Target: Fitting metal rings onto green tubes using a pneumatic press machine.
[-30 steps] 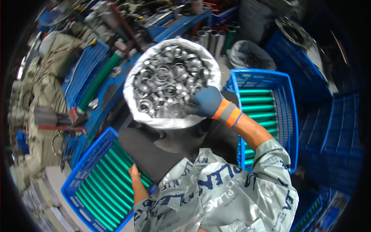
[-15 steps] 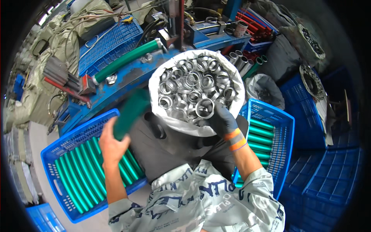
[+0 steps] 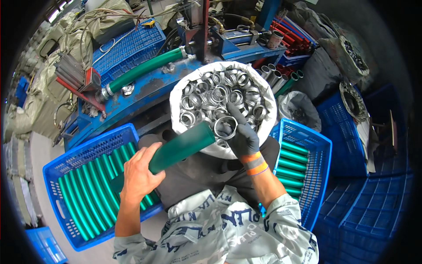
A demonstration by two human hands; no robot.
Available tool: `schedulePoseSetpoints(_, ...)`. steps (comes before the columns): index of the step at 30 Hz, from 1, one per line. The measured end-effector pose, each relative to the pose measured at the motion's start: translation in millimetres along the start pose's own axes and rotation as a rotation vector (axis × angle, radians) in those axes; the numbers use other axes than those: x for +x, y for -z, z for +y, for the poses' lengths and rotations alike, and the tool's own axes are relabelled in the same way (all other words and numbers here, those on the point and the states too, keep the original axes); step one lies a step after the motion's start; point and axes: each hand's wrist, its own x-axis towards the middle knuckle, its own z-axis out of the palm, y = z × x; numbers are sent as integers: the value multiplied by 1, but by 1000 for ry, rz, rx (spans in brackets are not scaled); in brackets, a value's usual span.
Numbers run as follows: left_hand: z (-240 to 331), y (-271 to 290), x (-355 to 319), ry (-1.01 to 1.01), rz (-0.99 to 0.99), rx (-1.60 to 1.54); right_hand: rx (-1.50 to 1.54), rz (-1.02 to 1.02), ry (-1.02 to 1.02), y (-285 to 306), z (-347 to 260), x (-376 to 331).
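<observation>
My bare left hand (image 3: 140,172) is wrapped round a green tube (image 3: 182,147). The tube slants up to the right, its upper end close to a metal ring (image 3: 236,127). That ring is pinched in my right hand (image 3: 244,134), which wears a dark glove with an orange-and-grey cuff. Tube end and ring look side by side; whether they touch I cannot tell. Behind both hands stands a white sack (image 3: 176,102) full of loose metal rings (image 3: 218,93). The left hand is above a blue crate (image 3: 52,176) holding a row of green tubes (image 3: 88,193).
Right of my legs is another blue crate (image 3: 326,171) with green tubes. Across the far side runs a blue metal bench (image 3: 145,99) with a green tube (image 3: 147,69) clamped lengthwise on it. A smaller sack (image 3: 303,105) and stacked blue crates (image 3: 373,202) stand at right.
The tube in my left hand has swung from steep to slanting right, its end now near the ring. My right hand has moved slightly left with the ring.
</observation>
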Motion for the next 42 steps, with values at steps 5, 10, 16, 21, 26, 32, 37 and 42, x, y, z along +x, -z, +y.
schedulePoseSetpoints(5,0,0,-4,88,-2,-62,123,-29,-59,-15,-6,0)
schedulePoseSetpoints(10,4,-1,-3,86,-31,-73,311,-36,-164,-9,2,2)
schedulePoseSetpoints(16,7,-4,-1,61,-61,-50,-77,88,-11,11,24,1)
schedulePoseSetpoints(21,2,-6,-5,61,-61,10,-652,-106,32,-26,10,6)
schedulePoseSetpoints(26,-1,-7,-6,46,-85,69,-888,-148,-73,-43,14,-5)
schedulePoseSetpoints(32,-5,-13,-12,54,-88,44,-1225,-260,152,-47,16,-4)
schedulePoseSetpoints(37,-10,-25,-14,34,-37,64,-1176,-220,166,-40,26,-1)
schedulePoseSetpoints(42,-12,-36,-14,48,7,74,-1252,-183,90,-55,14,15)
